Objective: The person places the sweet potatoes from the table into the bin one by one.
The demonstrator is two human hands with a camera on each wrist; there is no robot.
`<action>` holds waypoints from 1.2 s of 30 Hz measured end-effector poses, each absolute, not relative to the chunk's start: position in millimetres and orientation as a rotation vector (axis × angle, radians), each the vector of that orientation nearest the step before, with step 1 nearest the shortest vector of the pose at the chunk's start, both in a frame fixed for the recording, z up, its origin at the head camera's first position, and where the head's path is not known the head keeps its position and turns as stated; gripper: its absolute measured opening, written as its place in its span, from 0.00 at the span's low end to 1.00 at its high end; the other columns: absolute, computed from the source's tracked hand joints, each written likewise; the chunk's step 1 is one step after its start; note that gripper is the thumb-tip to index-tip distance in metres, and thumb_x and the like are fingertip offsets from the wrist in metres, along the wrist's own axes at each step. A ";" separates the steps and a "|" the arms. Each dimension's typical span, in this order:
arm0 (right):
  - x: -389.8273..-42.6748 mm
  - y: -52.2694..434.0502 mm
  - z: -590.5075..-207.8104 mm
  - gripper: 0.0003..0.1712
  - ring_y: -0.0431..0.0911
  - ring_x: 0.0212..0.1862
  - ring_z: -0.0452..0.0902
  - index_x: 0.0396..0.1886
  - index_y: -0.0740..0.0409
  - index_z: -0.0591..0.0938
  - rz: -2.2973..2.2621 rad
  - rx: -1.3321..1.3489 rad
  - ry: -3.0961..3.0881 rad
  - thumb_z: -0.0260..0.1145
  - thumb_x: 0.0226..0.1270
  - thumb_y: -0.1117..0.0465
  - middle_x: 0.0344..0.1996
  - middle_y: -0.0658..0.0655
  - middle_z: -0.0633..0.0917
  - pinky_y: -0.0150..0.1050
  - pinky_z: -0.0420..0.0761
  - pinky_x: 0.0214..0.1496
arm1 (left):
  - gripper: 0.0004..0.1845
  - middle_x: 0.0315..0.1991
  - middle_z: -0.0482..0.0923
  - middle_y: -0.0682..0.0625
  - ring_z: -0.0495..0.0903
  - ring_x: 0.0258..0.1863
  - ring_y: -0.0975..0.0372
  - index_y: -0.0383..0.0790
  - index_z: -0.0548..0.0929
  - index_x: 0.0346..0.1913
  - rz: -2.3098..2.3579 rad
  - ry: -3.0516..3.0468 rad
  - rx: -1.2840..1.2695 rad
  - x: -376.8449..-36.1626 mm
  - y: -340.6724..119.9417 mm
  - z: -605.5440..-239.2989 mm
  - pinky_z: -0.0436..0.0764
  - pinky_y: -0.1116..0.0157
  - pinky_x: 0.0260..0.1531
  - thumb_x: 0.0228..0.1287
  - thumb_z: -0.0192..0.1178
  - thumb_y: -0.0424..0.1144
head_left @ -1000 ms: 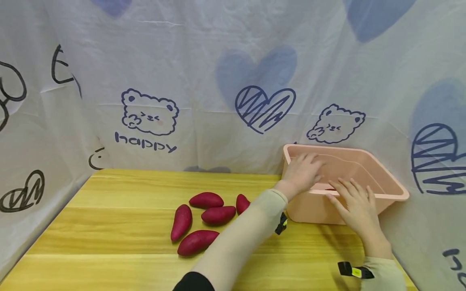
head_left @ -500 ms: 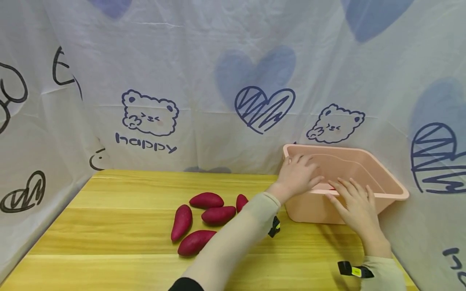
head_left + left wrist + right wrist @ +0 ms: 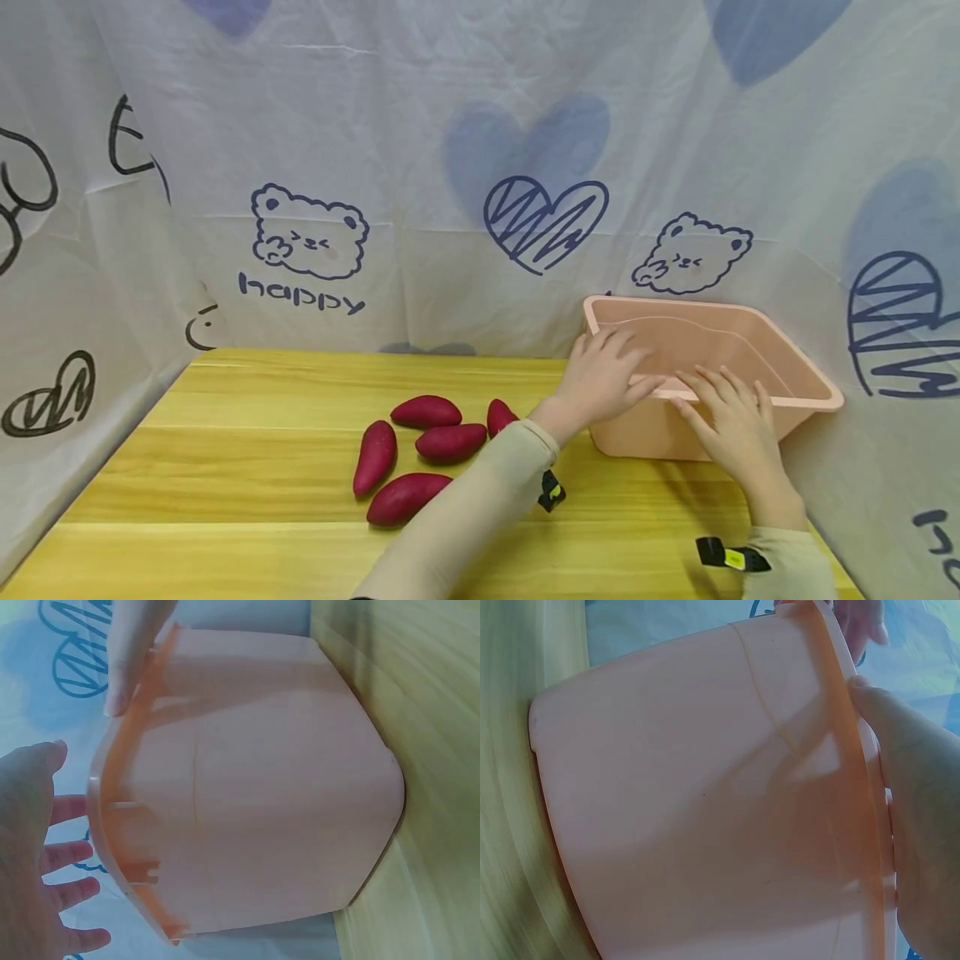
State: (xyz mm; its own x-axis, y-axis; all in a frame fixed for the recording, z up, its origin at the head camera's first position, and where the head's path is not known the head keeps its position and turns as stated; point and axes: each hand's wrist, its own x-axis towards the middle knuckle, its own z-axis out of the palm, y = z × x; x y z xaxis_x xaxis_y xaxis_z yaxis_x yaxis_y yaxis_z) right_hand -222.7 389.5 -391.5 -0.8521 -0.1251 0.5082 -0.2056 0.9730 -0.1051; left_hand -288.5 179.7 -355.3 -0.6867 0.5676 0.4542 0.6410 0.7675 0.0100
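My left hand [image 3: 600, 375] hovers over the left front corner of a pink plastic bin [image 3: 645, 429], fingers spread and nothing in them. In the left wrist view its fingers [image 3: 71, 892] stand apart above the bin's rim. Across the front rim lies my right hand [image 3: 731, 425], its fingers loosely extended over the inside. The right thumb [image 3: 874, 694] touches the rim in the right wrist view. The bin's floor is mostly hidden by the hands and front wall. Several dark red sweet potatoes [image 3: 450, 443] lie on the table, left of the bin; the left forearm partly covers some.
The yellow wood-grain table [image 3: 247, 467] runs up to a hanging white cloth [image 3: 420, 283] printed with hearts and bears. The bin stands close to this cloth at the table's back right. A strap with a black mount [image 3: 731, 557] sits on the right wrist.
My left hand has drawn back leftward and toward me, out over the bin's corner, its fingers spreading. The right hand stays in place. A red bit seen inside the bin earlier no longer shows.
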 end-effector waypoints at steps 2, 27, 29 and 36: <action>-222.6 389.6 -391.4 0.28 0.64 0.70 0.58 0.66 0.48 0.72 0.209 0.236 -2.602 0.51 0.74 0.41 0.66 0.64 0.72 0.70 0.44 0.70 | 0.29 0.73 0.62 0.59 0.62 0.72 0.60 0.67 0.69 0.68 -0.265 -2.527 -0.908 -284.7 175.9 -358.0 0.67 0.53 0.65 0.70 0.35 0.69; -221.6 387.5 -391.6 0.28 0.63 0.72 0.57 0.66 0.48 0.72 0.242 0.231 -2.594 0.51 0.74 0.42 0.66 0.64 0.72 0.68 0.41 0.72 | 0.33 0.70 0.67 0.54 0.65 0.70 0.54 0.63 0.67 0.69 -0.299 -2.581 -0.953 -242.2 107.7 -377.1 0.67 0.45 0.65 0.67 0.39 0.71; -221.8 387.6 -391.4 0.28 0.63 0.71 0.57 0.67 0.48 0.72 0.241 0.232 -2.592 0.51 0.74 0.42 0.66 0.64 0.72 0.68 0.41 0.71 | 0.33 0.70 0.67 0.55 0.65 0.70 0.54 0.64 0.66 0.70 -0.275 -2.591 -0.958 -240.4 103.0 -379.9 0.66 0.44 0.66 0.67 0.38 0.72; -223.8 388.6 -392.7 0.27 0.63 0.71 0.57 0.67 0.48 0.72 0.241 0.239 -2.590 0.51 0.74 0.42 0.66 0.64 0.72 0.68 0.41 0.71 | 0.34 0.71 0.66 0.54 0.64 0.71 0.53 0.64 0.65 0.71 -0.218 -2.626 -0.992 -231.9 86.8 -389.5 0.65 0.43 0.66 0.67 0.38 0.72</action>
State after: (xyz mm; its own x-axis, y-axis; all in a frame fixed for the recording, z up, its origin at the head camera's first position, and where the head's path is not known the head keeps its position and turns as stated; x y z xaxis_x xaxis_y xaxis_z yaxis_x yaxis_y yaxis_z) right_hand -223.8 388.6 -392.7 -0.8475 -0.1225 0.5164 -0.2159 0.9684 -0.1245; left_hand -231.9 86.8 -389.5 -0.7058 0.6149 0.3517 0.6645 0.7468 0.0280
